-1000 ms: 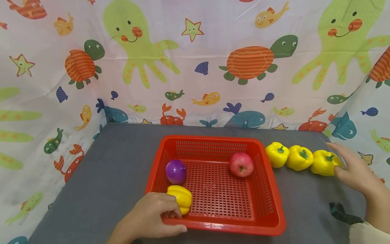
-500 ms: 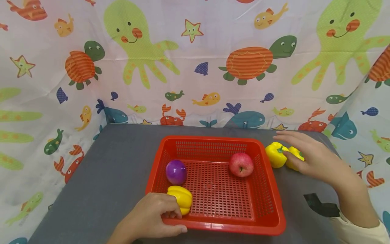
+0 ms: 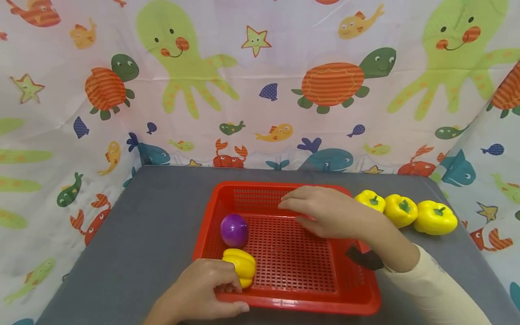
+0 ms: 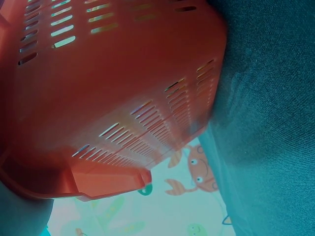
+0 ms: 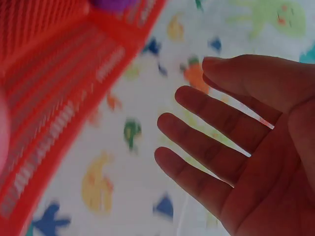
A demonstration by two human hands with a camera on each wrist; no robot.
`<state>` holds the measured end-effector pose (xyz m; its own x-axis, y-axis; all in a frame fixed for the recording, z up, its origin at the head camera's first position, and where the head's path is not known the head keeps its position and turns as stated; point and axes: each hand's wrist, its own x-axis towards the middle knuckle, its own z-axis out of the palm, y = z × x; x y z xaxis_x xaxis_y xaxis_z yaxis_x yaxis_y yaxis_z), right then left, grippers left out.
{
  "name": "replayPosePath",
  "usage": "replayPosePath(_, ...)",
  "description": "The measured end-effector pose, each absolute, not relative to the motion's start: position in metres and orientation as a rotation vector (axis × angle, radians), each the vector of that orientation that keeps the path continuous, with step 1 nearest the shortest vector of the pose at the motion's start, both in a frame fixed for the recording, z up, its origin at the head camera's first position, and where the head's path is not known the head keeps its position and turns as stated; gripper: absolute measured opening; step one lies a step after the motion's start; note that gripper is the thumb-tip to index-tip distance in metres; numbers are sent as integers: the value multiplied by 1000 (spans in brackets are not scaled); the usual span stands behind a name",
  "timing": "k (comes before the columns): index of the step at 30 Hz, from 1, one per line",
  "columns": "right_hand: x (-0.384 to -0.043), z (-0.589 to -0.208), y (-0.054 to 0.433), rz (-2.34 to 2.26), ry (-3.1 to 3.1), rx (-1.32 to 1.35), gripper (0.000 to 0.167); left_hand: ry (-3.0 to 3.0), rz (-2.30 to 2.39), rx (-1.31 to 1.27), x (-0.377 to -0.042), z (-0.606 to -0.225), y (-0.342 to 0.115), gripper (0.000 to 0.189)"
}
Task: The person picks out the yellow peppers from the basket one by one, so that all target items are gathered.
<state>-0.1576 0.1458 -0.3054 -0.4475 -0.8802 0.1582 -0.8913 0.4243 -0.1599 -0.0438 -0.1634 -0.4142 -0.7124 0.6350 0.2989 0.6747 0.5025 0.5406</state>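
My left hand (image 3: 207, 289) grips the near left rim of a red plastic basket (image 3: 317, 304), fingers curled over the edge. Beside those fingers, inside the basket, lies a yellow bell pepper (image 3: 240, 266). Behind it sits a glossy purple ball-like object (image 3: 234, 230). My right hand (image 3: 325, 210) hovers over the basket's right side with nothing in it; its fingers look extended and spread in the right wrist view. The hand covers the red apple in the head view, and a pink edge of the apple (image 5: 3, 130) shows in the right wrist view.
To the right of the basket, several yellow bell peppers (image 3: 436, 217) stand in a row on the grey table (image 3: 134, 253). A white curtain (image 3: 260, 108) with printed sea animals surrounds the table at the back and sides. The left wrist view shows the basket's slotted outer wall (image 4: 113, 88).
My right hand has moved left from the rightmost yellow pepper, across the row, to above the apple. The peppers stay where they were. The left hand keeps its grip on the rim.
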Motion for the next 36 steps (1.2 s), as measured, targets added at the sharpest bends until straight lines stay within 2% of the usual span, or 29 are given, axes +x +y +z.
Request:
replayPosePath(7, -153, -323, 90, 197, -2625, 1877, 40, -2605, -973, -1204, -45, -417, -164, 22)
replayPosePath(15, -146, -355, 53, 117, -2565, 2113, 34, -2582, -972, -1234, -46, -418, -164, 21)
replayPosePath(17, -144, -360, 49, 119, -2571, 2141, 38, -2567, -964, -1242, -47, -418, -164, 21)
replayPosePath(24, -141, -372, 41, 110, -2642, 2179, 69, -2541, -936, -1246, -46, -417, -164, 21)
replayPosePath(28, -140, -383, 35, 144, -2635, 2226, 77, -2570, -967, -1242, -45, -416, -164, 20)
replayPosePath(31, -139, -390, 31, 153, -2586, 2234, 75, -2552, -965, -1255, -46, -416, -164, 20)
replayPosePath(36, -141, -392, 29, 174, -2611, 2193, 60, -2522, -963, -1273, -48, -418, -164, 20)
